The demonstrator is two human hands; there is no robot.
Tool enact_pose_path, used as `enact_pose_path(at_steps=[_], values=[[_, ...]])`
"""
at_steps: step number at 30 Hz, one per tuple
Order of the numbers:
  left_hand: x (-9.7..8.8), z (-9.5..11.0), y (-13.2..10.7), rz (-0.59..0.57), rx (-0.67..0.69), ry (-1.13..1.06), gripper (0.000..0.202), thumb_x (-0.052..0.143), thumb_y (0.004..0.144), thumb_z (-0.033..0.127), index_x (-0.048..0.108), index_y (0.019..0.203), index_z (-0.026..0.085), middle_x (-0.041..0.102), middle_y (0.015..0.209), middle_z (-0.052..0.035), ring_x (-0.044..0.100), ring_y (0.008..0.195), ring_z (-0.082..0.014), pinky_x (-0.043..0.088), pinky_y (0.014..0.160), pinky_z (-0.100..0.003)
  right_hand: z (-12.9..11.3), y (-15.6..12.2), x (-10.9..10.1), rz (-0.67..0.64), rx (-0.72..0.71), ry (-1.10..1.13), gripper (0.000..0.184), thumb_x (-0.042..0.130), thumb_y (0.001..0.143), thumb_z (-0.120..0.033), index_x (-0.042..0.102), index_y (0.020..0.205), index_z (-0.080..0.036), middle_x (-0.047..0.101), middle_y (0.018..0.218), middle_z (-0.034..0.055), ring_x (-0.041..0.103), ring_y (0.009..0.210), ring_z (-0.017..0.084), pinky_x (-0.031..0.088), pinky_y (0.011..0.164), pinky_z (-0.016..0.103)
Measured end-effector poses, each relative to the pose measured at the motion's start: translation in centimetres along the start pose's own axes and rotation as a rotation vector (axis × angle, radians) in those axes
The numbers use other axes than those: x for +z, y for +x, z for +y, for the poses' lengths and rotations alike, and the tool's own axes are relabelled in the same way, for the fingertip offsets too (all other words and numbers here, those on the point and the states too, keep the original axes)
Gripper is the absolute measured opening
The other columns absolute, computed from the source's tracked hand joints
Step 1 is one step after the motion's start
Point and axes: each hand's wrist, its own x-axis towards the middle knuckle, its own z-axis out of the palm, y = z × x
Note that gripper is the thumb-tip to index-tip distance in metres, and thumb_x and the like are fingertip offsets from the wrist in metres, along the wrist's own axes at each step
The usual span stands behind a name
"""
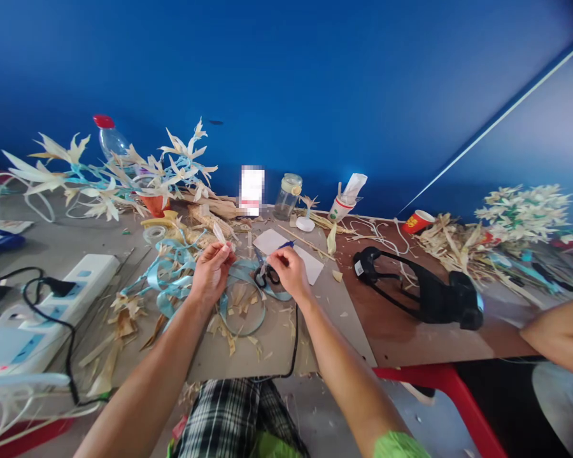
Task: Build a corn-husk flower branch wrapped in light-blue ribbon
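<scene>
My left hand [212, 270] pinches a small pale corn husk petal [219, 233], its tip pointing up from the fingers. My right hand [289, 270] is closed, fingertips together above the black-handled scissors [267, 277]; what it pinches, if anything, I cannot make out. A dark blue pointed thing [286, 245] shows just behind the right fingers, over a white sheet of paper [310, 264]. Light blue ribbon [176, 280] lies in loops left of my left hand and below both hands. Husk scraps [243, 298] are scattered on the table [272, 356] between my forearms.
Husk flowers [109, 184] stand at the back left, near a power strip [76, 299]. A glass jar [288, 197] and a paper cup [341, 208] stand by the wall. Right are a black strapped headset [424, 289], a red cup [417, 221] and another person's arm [561, 334].
</scene>
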Motion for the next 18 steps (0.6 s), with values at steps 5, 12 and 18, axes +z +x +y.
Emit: enact_pose_path(at_steps=[5, 12, 18], values=[[-0.3, 0.0, 0.2, -0.007, 0.005, -0.014, 0.024, 0.081, 0.055, 0.018, 0.062, 0.069, 0.017, 0.064, 0.071, 0.0032, 0.055, 0.06, -0.0067, 0.044, 0.062, -0.022, 0.9, -0.6, 0.5, -0.23, -0.235, -0.51, 0.028, 0.057, 0.077, -0.011, 0.071, 0.098, -0.023, 0.058, 0.095, 0.0074, 0.046, 0.096, 0.022, 0.038, 0.089, 0.035], [-0.5, 0.1, 0.3, -0.025, 0.019, -0.02, 0.022, 0.079, 0.058, 0.017, 0.062, 0.071, 0.017, 0.064, 0.072, 0.0029, 0.054, 0.059, -0.0064, 0.044, 0.061, -0.021, 1.1, -0.8, 0.9, -0.256, -0.238, -0.657, 0.012, 0.061, 0.077, -0.017, 0.071, 0.08, -0.022, 0.06, 0.098, 0.0063, 0.041, 0.104, 0.025, 0.033, 0.09, 0.04], [-0.4, 0.4, 0.2, -0.042, 0.012, -0.036, 0.019, 0.078, 0.061, 0.018, 0.061, 0.071, 0.017, 0.061, 0.072, 0.0031, 0.052, 0.059, -0.0054, 0.043, 0.06, -0.021, 0.0, -0.4, 0.1, -0.014, -0.257, -0.459, 0.023, 0.054, 0.086, -0.029, 0.063, 0.069, -0.018, 0.063, 0.081, 0.007, 0.052, 0.087, 0.02, 0.037, 0.083, 0.034]])
